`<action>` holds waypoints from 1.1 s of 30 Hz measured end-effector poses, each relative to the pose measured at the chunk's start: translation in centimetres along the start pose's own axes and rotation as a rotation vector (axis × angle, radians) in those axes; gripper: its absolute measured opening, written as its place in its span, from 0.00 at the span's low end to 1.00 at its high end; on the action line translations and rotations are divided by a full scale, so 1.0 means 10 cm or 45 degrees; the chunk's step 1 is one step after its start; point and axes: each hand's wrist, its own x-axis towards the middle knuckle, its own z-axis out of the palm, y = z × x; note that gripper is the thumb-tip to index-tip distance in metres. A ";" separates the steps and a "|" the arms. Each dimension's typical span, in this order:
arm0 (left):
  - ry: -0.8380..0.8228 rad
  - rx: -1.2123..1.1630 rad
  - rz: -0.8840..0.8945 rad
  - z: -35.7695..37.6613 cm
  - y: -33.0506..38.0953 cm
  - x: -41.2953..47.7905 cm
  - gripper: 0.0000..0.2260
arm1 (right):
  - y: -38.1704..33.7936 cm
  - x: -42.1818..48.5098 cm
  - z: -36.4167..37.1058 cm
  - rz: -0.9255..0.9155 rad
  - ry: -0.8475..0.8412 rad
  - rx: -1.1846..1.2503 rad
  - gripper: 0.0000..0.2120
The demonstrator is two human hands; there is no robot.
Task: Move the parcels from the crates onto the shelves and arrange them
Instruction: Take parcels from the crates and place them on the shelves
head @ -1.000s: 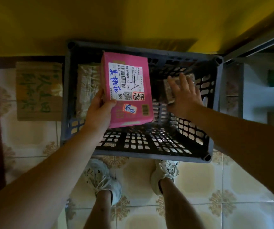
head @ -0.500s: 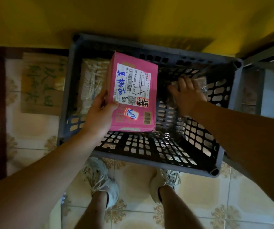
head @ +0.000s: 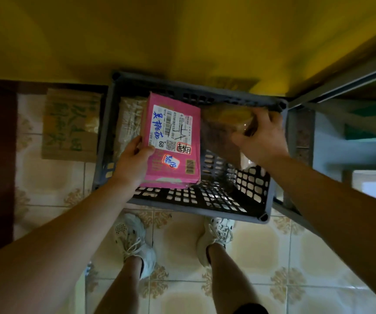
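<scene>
A dark plastic crate [head: 270, 189] stands on the tiled floor in front of my feet. My left hand [head: 132, 162] grips the lower left edge of a pink parcel [head: 173, 141] with a white shipping label, held above the crate's left half. My right hand [head: 259, 139] grips a brown parcel [head: 223, 123] wrapped in clear tape, lifted and tilted over the crate's right side. Another tape-wrapped brown parcel [head: 129, 123] lies in the crate's left end, partly hidden by the pink one.
A flattened cardboard sheet [head: 69, 125] with green writing lies on the floor left of the crate. Grey metal shelving [head: 341, 87] stands to the right, close to the crate. A yellow wall is behind. A dark wooden strip runs along the far left.
My right hand has closed on the brown parcel at the crate's right wall and raised it, tilted. The pink parcel stays in my left hand, nearly unmoved.
</scene>
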 end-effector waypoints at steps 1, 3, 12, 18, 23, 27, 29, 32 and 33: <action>0.005 0.013 0.007 -0.03 0.07 -0.09 0.10 | -0.08 -0.11 -0.10 0.040 0.052 0.128 0.37; 0.000 0.034 0.028 -0.13 0.21 -0.27 0.10 | -0.24 -0.34 -0.29 0.111 0.137 0.319 0.35; 0.048 0.004 0.256 -0.92 1.30 -1.44 0.10 | -1.21 -1.81 -1.24 0.242 0.472 0.858 0.40; -0.014 -0.106 0.509 -1.34 2.15 -2.55 0.09 | -1.89 -2.95 -1.98 -0.229 0.790 0.587 0.40; -0.045 -0.228 0.620 -1.44 2.65 -3.43 0.07 | -2.31 -3.54 -2.58 -0.766 1.079 0.160 0.41; 0.049 -0.320 0.739 -1.36 2.88 -4.01 0.09 | -2.40 -3.75 -2.97 -1.178 1.291 -0.086 0.36; 0.075 -0.351 0.781 -1.30 2.92 -4.25 0.09 | -2.34 -3.85 -3.10 -1.321 1.320 -0.151 0.34; 0.112 -0.357 0.835 -1.24 2.92 -4.52 0.09 | -2.24 -4.03 -3.28 -1.486 1.245 -0.171 0.27; 0.133 -0.369 0.846 -1.23 2.91 -4.59 0.09 | -2.23 -4.10 -3.35 -1.532 1.195 -0.129 0.25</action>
